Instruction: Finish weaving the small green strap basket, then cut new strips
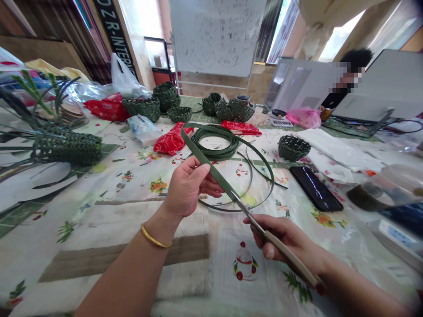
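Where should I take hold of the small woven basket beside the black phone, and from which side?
Grip the rim of the woven basket from above on its left, away from the black phone. It stands open side up, so the rim probably gives fingers a thin edge.

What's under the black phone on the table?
The phone lies on the floral tablecloth. The cloth shows around its edges, but the patch directly beneath it is covered.
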